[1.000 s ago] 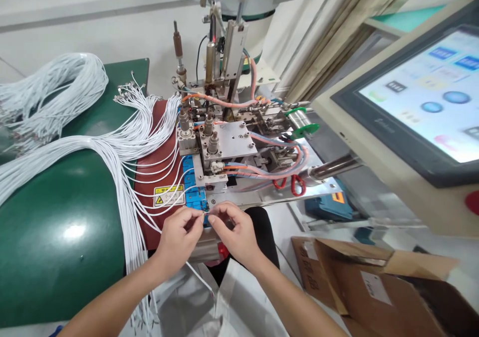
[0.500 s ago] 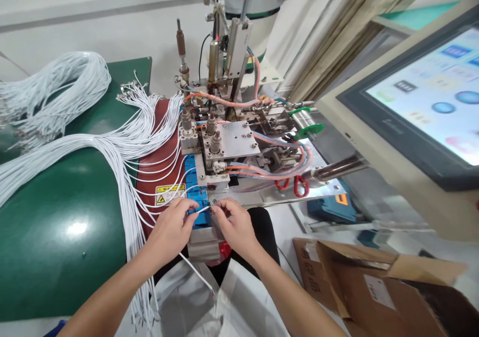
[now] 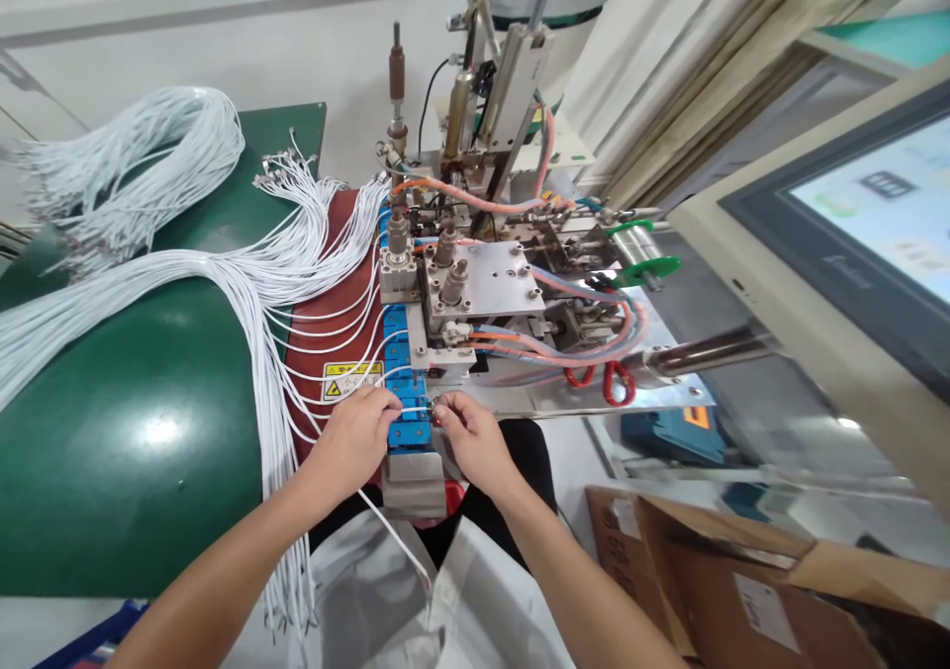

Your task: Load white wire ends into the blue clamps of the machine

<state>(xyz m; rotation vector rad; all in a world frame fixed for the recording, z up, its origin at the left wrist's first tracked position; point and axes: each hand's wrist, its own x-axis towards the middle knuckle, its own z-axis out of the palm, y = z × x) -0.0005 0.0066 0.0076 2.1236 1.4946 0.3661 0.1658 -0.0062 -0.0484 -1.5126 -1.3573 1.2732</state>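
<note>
My left hand (image 3: 354, 438) pinches a white cable (image 3: 414, 410) just left of the row of blue fixture blocks (image 3: 408, 435). The cable runs level across the front blocks, and its tail hangs down below my left hand toward my lap. On the other side, my right hand (image 3: 470, 443) closes thumb and finger on the cable's end, where a small dark metallic piece partly shows. Other white cables from the large bundle (image 3: 256, 352) lead into blocks farther back. My fingers hide part of the cable end.
Behind the blocks stands a machine with a metal plate (image 3: 494, 278), air hoses and a solder wire spool (image 3: 636, 251). A touch screen (image 3: 883, 194) is at right, above an open cardboard box (image 3: 712, 570). More coiled cables (image 3: 170, 164) lie on the green table (image 3: 148, 491).
The cable has gone from slanting above the blue blocks to lying level across them. Both hands stay pinched on it. The camera view has shifted, so the scene sits farther right.
</note>
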